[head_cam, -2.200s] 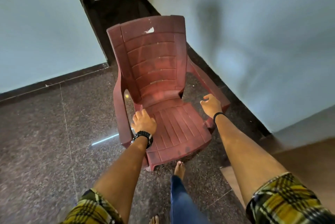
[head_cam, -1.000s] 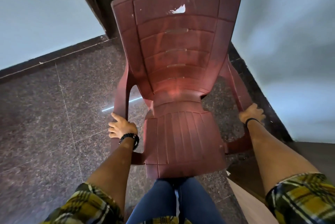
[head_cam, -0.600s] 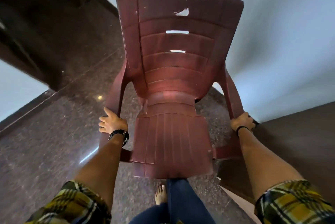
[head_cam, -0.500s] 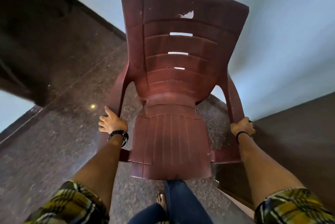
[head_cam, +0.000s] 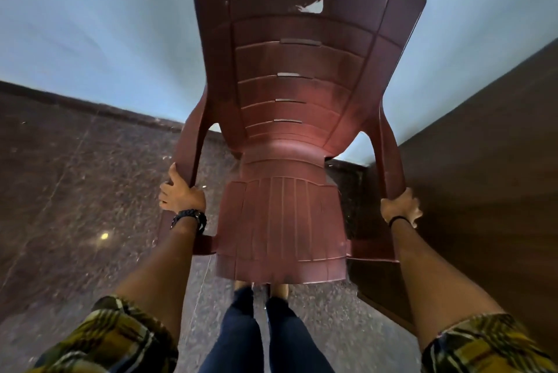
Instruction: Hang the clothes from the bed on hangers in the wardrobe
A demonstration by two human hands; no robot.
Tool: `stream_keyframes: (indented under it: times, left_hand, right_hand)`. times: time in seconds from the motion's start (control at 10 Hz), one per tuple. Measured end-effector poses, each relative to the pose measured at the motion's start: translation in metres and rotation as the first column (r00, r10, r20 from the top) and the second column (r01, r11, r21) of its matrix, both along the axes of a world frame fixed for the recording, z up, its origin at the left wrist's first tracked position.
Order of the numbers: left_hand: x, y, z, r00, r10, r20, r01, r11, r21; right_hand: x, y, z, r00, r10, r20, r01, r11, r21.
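Observation:
A maroon plastic armchair (head_cam: 290, 137) fills the middle of the view, lifted off the floor and tilted back toward me. My left hand (head_cam: 181, 194) grips its left armrest, fingers curled round the edge. My right hand (head_cam: 400, 206) grips the right armrest the same way. The chair back has a chipped white patch near the top. No clothes, hangers, bed or wardrobe interior are in view.
Speckled dark stone floor (head_cam: 75, 191) spreads to the left. A pale wall (head_cam: 90, 25) stands ahead behind the chair. A dark brown wooden panel (head_cam: 483, 176) rises close on the right. My legs in blue jeans (head_cam: 259, 336) are below the seat.
I took hold of both armrests and lifted the chair. Since then I have turned with it; the doorway has left the view and the brown panel on the right is closer.

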State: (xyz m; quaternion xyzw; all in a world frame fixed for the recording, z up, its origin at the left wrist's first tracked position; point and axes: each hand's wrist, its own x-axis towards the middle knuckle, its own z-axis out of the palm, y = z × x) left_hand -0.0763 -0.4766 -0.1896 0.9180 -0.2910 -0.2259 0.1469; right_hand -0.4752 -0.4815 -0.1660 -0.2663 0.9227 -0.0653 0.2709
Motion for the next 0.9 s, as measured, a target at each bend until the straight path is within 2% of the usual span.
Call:
stream_keyframes:
  times: [0.1,0.2,0.5,0.7,0.8,0.9]
  left_hand:
    - [-0.001,-0.018,-0.007,0.998,-0.053,0.024,0.052,0.998,0.030]
    - [0.003,-0.015,-0.007,0.997,-0.075,0.033,0.073,0.995,0.063]
    - [0.009,-0.017,-0.008,0.959,-0.282,-0.016,0.280,0.945,0.169]
    - [0.006,-0.002,-0.010,0.952,-0.307,-0.011,0.300,0.922,0.245]
    - [0.003,-0.011,-0.005,0.940,-0.335,-0.058,0.335,0.878,0.342]
    - [-0.011,-0.009,0.003,0.900,-0.430,-0.069,0.424,0.829,0.365]
  right_hand:
    - [0.002,-0.001,-0.003,0.996,-0.076,-0.037,0.076,0.997,0.001]
    - [0.008,0.003,-0.002,0.997,-0.066,-0.049,0.066,0.998,0.016]
    - [0.005,0.059,-0.005,0.984,-0.178,0.002,0.176,0.976,0.127]
    - [0.002,0.080,-0.008,0.991,-0.133,0.026,0.127,0.978,0.166]
    - [0.005,0.070,-0.007,0.991,-0.136,0.008,0.130,0.963,0.234]
    - [0.029,0.065,-0.006,0.999,-0.040,-0.007,0.041,0.980,0.193]
